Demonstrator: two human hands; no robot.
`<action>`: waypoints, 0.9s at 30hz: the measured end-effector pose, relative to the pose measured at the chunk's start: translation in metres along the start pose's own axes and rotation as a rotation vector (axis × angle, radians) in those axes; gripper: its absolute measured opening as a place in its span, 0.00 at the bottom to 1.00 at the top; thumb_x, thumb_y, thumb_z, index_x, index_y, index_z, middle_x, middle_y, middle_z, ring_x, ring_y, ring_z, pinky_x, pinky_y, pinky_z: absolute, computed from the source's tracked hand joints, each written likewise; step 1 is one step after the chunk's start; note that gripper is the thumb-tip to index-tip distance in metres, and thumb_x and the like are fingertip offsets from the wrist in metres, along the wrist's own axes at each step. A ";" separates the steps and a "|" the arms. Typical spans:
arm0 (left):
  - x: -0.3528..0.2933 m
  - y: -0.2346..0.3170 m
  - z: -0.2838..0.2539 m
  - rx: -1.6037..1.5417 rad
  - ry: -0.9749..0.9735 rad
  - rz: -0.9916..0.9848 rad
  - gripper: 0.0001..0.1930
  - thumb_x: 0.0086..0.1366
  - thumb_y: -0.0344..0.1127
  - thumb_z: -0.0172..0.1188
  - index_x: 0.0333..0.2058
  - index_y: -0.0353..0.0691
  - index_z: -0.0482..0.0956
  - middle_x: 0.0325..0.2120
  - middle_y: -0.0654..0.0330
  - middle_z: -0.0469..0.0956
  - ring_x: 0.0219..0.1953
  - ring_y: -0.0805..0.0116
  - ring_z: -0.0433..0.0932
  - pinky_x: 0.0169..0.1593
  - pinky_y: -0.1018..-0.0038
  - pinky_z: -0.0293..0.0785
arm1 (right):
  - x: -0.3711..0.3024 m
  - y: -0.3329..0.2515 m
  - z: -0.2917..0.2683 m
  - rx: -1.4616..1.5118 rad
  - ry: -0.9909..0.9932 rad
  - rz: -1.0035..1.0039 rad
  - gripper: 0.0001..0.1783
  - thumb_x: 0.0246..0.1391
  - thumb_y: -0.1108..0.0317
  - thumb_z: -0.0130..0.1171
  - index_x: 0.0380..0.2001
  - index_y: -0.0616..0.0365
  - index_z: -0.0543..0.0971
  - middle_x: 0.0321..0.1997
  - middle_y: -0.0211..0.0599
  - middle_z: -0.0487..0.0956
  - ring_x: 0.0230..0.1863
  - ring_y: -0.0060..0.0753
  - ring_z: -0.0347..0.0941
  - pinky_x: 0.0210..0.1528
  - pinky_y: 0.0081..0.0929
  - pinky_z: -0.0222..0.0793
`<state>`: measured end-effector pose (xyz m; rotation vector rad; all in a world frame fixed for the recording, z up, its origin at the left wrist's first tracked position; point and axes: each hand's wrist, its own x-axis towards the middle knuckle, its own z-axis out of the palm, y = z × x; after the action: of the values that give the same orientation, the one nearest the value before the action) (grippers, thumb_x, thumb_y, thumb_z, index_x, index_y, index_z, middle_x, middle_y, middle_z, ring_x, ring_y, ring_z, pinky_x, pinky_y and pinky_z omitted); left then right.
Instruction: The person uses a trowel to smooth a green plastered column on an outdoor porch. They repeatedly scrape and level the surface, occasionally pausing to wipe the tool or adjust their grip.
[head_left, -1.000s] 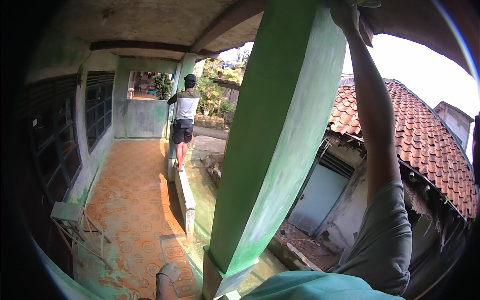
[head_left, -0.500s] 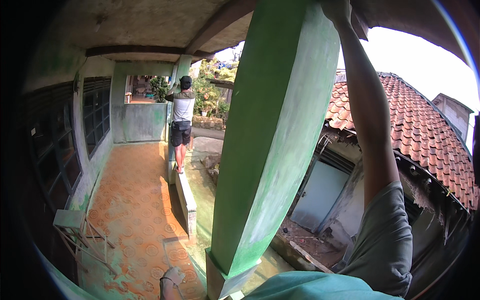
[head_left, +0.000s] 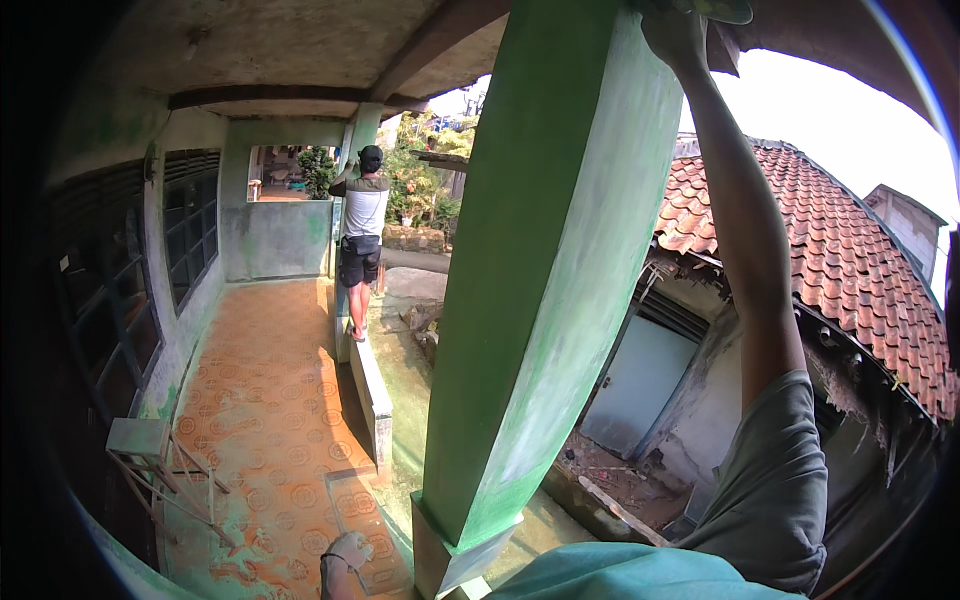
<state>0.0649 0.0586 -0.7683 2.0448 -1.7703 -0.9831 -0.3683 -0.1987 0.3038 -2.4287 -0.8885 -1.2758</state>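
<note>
My right hand point(head_left: 676, 38) is raised at the top of a tall green pillar point(head_left: 535, 270), close to its right face. It is closed on a flat thing with a rounded, green-grey edge point(head_left: 724, 10), which the top of the picture cuts off; its kind I cannot make out. Pale, worn streaks run down that face of the pillar. Low down, left of the pillar's base, is my left hand point(head_left: 349, 550), dusty, with a dark band at the wrist. Its fingers look curled in; what they hold, if anything, is hidden.
Another person point(head_left: 364, 235) stands on a low wall point(head_left: 373, 400), arms raised to a farther pillar. A dusty metal-legged stool point(head_left: 150, 440) stands on the orange tiled floor point(head_left: 265, 400) by the windows. On the right is a house with a tiled roof point(head_left: 830, 240).
My right hand has shifted slightly, and the rounded edge of the thing in it now shows beside the pillar top. My left hand stays low in about the same place.
</note>
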 end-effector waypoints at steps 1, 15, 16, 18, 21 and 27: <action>-0.004 -0.004 0.000 -0.001 0.002 -0.012 0.29 0.66 0.55 0.64 0.60 0.44 0.77 0.56 0.43 0.79 0.60 0.49 0.78 0.64 0.60 0.72 | 0.006 0.000 0.016 -0.572 0.041 -0.146 0.08 0.62 0.72 0.56 0.37 0.59 0.85 0.43 0.40 0.83 0.45 0.40 0.79 0.52 0.38 0.74; -0.013 -0.052 0.029 0.251 0.199 0.133 0.19 0.78 0.43 0.45 0.56 0.46 0.82 0.61 0.53 0.79 0.58 0.51 0.79 0.57 0.58 0.78 | 0.017 -0.026 0.115 -1.249 0.313 -0.026 0.09 0.62 0.76 0.55 0.35 0.61 0.85 0.40 0.42 0.84 0.46 0.38 0.79 0.53 0.35 0.73; -0.013 -0.042 0.031 0.256 0.189 0.085 0.19 0.77 0.44 0.45 0.55 0.47 0.82 0.59 0.52 0.80 0.57 0.50 0.80 0.56 0.58 0.78 | 0.009 -0.021 0.106 -1.197 0.300 -0.005 0.09 0.61 0.76 0.55 0.34 0.61 0.85 0.39 0.42 0.85 0.47 0.38 0.79 0.52 0.35 0.73; -0.009 0.001 0.031 0.279 0.136 0.037 0.20 0.77 0.47 0.45 0.54 0.47 0.82 0.55 0.50 0.82 0.54 0.50 0.81 0.55 0.58 0.79 | -0.016 -0.032 0.071 -1.596 0.022 -0.249 0.08 0.61 0.75 0.57 0.33 0.61 0.85 0.38 0.42 0.85 0.45 0.38 0.80 0.51 0.35 0.74; -0.034 -0.003 -0.007 0.071 0.091 0.061 0.20 0.76 0.49 0.46 0.51 0.45 0.83 0.50 0.47 0.84 0.50 0.46 0.83 0.53 0.55 0.80 | 0.015 -0.030 0.077 -1.524 0.122 -0.273 0.07 0.61 0.75 0.57 0.33 0.61 0.85 0.37 0.41 0.85 0.43 0.38 0.81 0.49 0.35 0.74; -0.064 0.021 -0.026 0.085 0.024 0.031 0.22 0.75 0.52 0.47 0.49 0.44 0.84 0.48 0.46 0.84 0.47 0.46 0.83 0.51 0.54 0.80 | -0.021 -0.031 0.101 -1.502 0.154 -0.033 0.09 0.63 0.67 0.60 0.43 0.52 0.87 0.42 0.40 0.87 0.43 0.44 0.83 0.49 0.39 0.77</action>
<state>0.0636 0.1084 -0.7163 2.0643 -1.8556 -0.8853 -0.3304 -0.1340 0.2260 -3.0521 0.3380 -2.7168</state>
